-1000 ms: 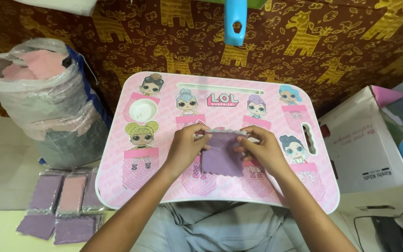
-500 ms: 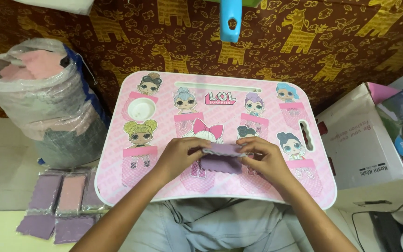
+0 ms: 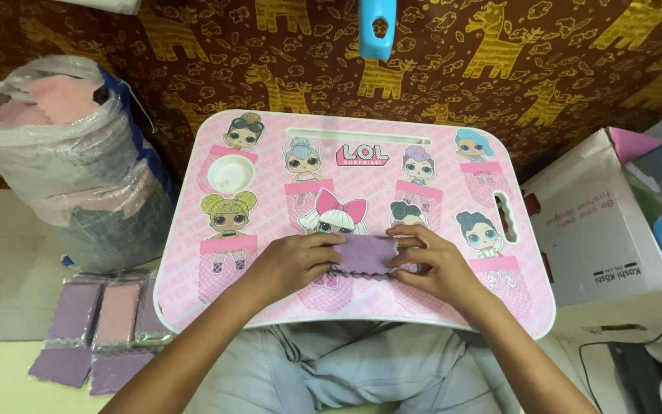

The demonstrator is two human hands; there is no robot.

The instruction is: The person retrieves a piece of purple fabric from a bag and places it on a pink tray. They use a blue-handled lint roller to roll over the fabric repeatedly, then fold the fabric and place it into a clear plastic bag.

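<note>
Two hands, left hand, right hand, pressing purple cloth, pink lap table

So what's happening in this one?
A person sits at a pink lap table printed with cartoon dolls, pressing a small purple cloth flat on it. The left hand and right hand hold its two ends; it looks folded. Packed purple and pink cloths lie on the floor at left, beside a plastic bag holding more fabric.
</note>
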